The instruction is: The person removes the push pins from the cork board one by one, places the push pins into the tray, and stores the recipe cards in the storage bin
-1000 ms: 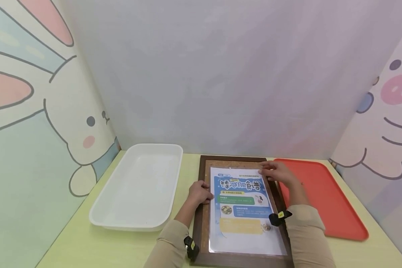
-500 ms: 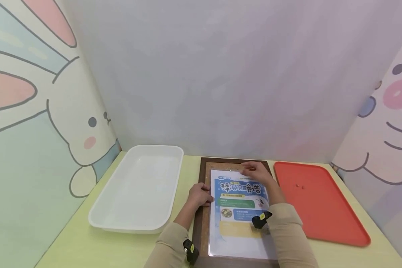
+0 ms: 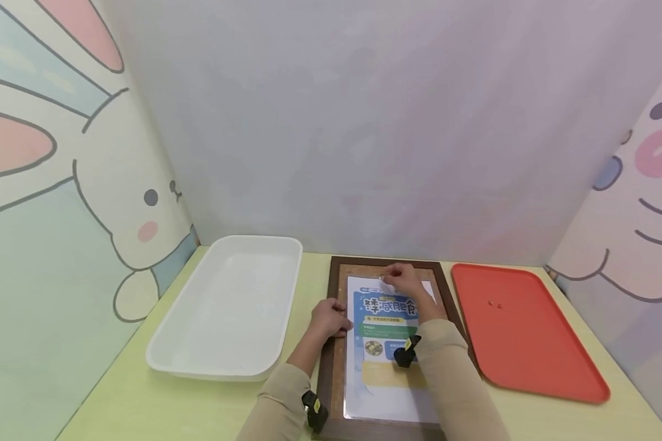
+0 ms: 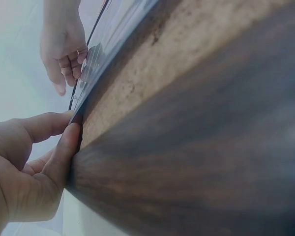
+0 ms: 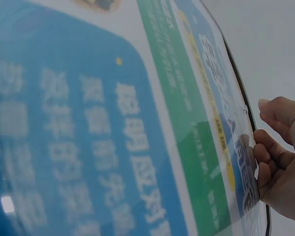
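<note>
A laminated poster (image 3: 388,392) with blue, green and yellow print lies on a cork board (image 3: 339,367) in a dark wooden frame (image 3: 325,392). My left hand (image 3: 327,320) is at the poster's left edge. In the left wrist view, its thumb and finger (image 4: 49,125) pinch that edge just over the cork. My right hand (image 3: 405,280) hovers at the top middle of the poster, fingers bent loosely. The right wrist view has a small clear pin (image 5: 245,110) at the top edge, close to the fingertips and apart from them.
To the left stands a deep white tray (image 3: 160,361) on the pale yellow table (image 3: 121,404). A flat red tray (image 3: 540,349) is at the right, with small pins (image 3: 499,306) on it. A grey backdrop (image 3: 331,153) rises behind the frame.
My right hand has moved left from the poster's top right corner to its top middle, uncovering the red tray's small pins. My left hand has stayed at the left edge.
</note>
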The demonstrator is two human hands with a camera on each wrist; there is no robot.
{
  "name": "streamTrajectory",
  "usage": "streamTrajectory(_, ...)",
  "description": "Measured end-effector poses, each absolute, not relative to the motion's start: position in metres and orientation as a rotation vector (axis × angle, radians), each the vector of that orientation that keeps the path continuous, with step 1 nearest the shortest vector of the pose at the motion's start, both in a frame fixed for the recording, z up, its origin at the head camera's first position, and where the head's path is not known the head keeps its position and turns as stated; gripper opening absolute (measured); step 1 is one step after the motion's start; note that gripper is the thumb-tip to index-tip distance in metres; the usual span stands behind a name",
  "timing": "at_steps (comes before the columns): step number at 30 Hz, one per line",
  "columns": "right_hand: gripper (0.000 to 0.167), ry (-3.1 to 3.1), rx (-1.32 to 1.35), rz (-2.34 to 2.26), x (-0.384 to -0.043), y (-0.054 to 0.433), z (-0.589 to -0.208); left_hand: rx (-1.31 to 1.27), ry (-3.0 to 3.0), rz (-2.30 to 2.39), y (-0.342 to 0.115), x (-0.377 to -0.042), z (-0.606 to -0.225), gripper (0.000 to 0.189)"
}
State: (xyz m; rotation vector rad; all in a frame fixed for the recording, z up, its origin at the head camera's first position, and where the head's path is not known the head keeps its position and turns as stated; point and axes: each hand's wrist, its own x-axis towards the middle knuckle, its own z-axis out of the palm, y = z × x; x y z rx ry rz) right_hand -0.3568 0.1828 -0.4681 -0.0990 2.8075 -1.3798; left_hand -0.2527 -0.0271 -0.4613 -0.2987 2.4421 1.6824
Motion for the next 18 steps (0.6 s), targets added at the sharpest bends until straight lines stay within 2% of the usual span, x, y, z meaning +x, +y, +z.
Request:
streamTrajectory(5, 0.016, 2.859, -0.022, -1.292, -0.361, 0.177, -0.471, -0.304, 2.428, 1.684, -0.027, -0.255, -0.462, 0.039)
streamTrajectory(18, 0.014, 3.024, 0.093, -1.045, -0.358, 0.167, -0.463, -0.286, 2.424, 1.696, -0.025, -0.254, -0.465, 0.039)
